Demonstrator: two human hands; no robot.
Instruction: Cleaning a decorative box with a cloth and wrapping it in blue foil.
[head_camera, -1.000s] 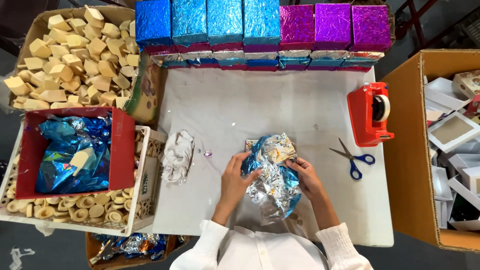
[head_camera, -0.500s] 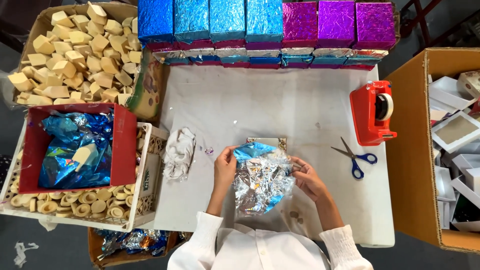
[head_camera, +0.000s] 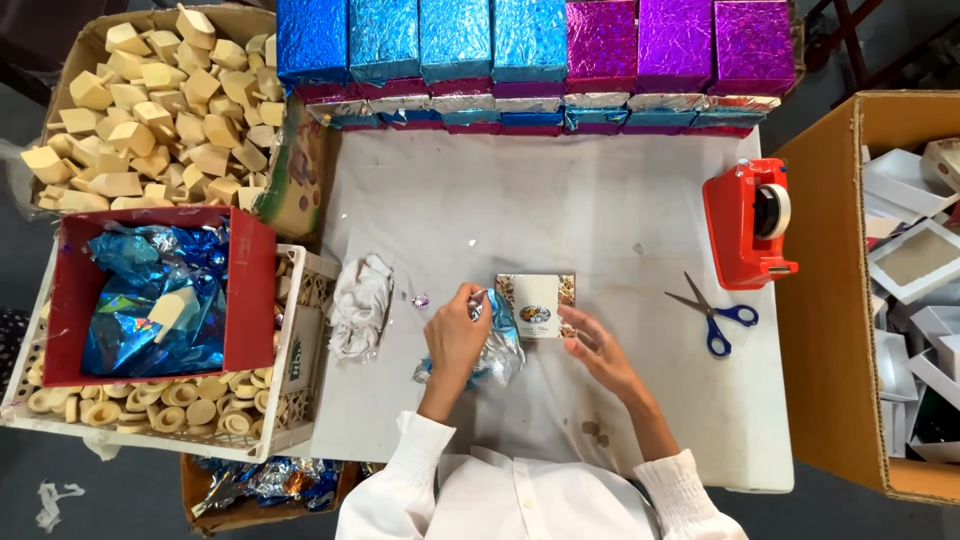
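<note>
My left hand (head_camera: 455, 338) grips a crumpled sheet of blue and silver foil (head_camera: 496, 350), bunched up just left of a small square printed box (head_camera: 536, 305) on the white table (head_camera: 560, 210). My right hand (head_camera: 598, 350) rests at the box's lower right corner with its fingers touching the edge. The box lies flat and uncovered, its white lid with a small picture facing up.
A red tape dispenser (head_camera: 750, 222) and blue-handled scissors (head_camera: 712, 315) lie to the right. A white cloth (head_camera: 360, 305) lies left. Foil-wrapped blue and purple boxes (head_camera: 520, 45) line the far edge. Crates of wooden blocks (head_camera: 150, 110), foil (head_camera: 150, 290) and white boxes (head_camera: 915, 260) flank the table.
The foil, spread over the box between both hands, has been pulled off to the left and bunched in my left hand. The printed box now shows, with my right hand on it.
</note>
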